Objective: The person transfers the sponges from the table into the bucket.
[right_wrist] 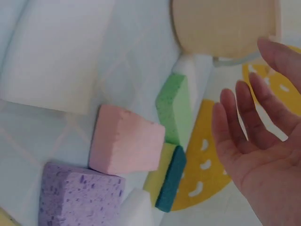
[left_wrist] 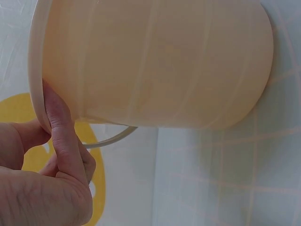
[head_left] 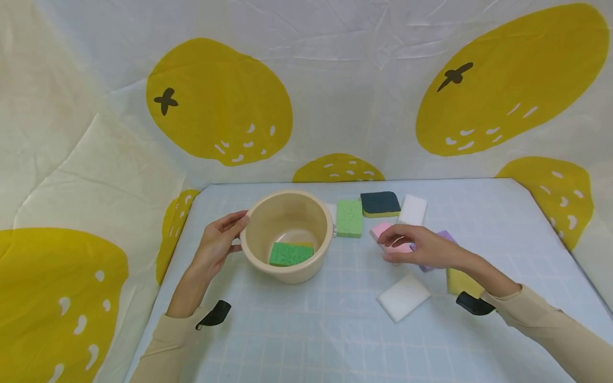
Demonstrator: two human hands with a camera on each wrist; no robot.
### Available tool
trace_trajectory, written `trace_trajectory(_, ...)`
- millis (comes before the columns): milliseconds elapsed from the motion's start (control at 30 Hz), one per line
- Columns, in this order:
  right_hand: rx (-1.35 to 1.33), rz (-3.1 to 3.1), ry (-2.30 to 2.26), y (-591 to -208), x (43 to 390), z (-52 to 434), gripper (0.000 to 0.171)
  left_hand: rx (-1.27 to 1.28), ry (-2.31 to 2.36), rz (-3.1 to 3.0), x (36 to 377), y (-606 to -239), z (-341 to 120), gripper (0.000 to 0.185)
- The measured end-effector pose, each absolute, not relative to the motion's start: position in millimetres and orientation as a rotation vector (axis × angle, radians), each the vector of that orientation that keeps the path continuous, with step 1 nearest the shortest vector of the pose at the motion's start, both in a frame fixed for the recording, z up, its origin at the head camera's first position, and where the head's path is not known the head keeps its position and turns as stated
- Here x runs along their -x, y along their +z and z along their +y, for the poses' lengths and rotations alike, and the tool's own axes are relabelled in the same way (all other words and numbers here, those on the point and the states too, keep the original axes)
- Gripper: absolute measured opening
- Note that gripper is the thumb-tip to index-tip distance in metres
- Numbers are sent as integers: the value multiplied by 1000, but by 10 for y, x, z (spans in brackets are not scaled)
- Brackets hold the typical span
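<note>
Left hand on a bucket, right hand above a pink sponge

A person in beige sleeves (head_left: 551, 322) works at a table (head_left: 268, 340) with a pale blue checked cover. The left hand (head_left: 217, 239) grips the left rim of a beige bucket (head_left: 263, 226), pinching it between thumb and fingers. The bucket stands left of the middle of the table, its mouth tipped slightly toward the viewer. Inside, on the bottom, lies a green sponge (head_left: 289, 254), with a strip of yellow showing behind it. The left wrist view shows part of the bucket's thin handle (left_wrist: 115, 139).

The right hand (head_left: 421, 246) holds nothing; its fingers are loosely bent and apart. It hovers over a pink sponge (right_wrist: 127, 141), which lies on the table right of the bucket. A purple sponge (right_wrist: 80, 197) is just beside the pink one. Farther back are a light green sponge (head_left: 349, 218), a dark-topped sponge (head_left: 380, 203) and a white sponge (head_left: 413, 210). Nearer the viewer lie another white sponge (head_left: 404, 297) and a yellow sponge (head_left: 462, 282), partly hidden by the right forearm.

Behind hangs a pale cloth (head_left: 335, 106) printed with big yellow fruit.
</note>
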State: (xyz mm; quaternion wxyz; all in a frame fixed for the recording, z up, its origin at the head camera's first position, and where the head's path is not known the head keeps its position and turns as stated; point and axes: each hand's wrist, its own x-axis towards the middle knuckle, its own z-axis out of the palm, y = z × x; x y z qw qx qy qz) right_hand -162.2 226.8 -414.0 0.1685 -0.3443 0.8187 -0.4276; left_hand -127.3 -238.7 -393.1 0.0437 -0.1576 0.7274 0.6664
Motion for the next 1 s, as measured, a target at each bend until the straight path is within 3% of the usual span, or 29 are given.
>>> trace_trajectory(667,933,2288,-1119,-4632,1351,2529,39,478,2042,2214,1269,-3952,-2387,56)
trace_trajectory(1000,1089,2322,-1006,-4753,1290,2559,35,475,2043,2210,1267,-3936,-2402,56)
